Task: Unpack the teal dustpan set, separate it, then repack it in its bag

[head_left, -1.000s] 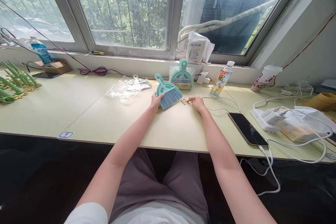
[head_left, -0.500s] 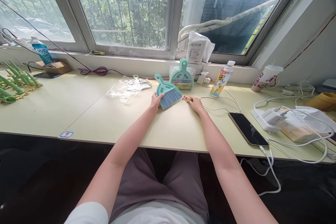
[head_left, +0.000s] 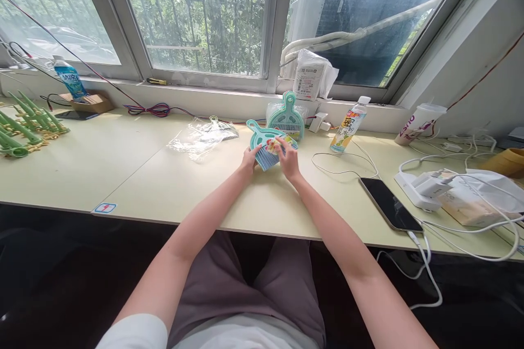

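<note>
A teal dustpan and brush set (head_left: 257,133) with blue-grey bristles is tilted above the table, its handle pointing up and left. My left hand (head_left: 250,158) grips its left edge. My right hand (head_left: 288,157) is closed on a small colourful printed card (head_left: 272,145), which lies against the front of the set and covers part of it. Just behind stands a stack of similar teal sets (head_left: 289,114) in clear plastic. Left of my hands, another brush set (head_left: 216,129) lies beside crumpled clear plastic (head_left: 190,142).
At the right are a drink bottle (head_left: 350,124), a phone (head_left: 390,203), a cup (head_left: 421,124), a power strip (head_left: 417,191) and white cables. Green bamboo-like pieces (head_left: 28,125) and a blue bottle (head_left: 70,79) stand far left. Windows line the back.
My right hand has moved left with the colourful card, from the table onto the front of the set. My left hand still holds the set, now slightly farther right in view.
</note>
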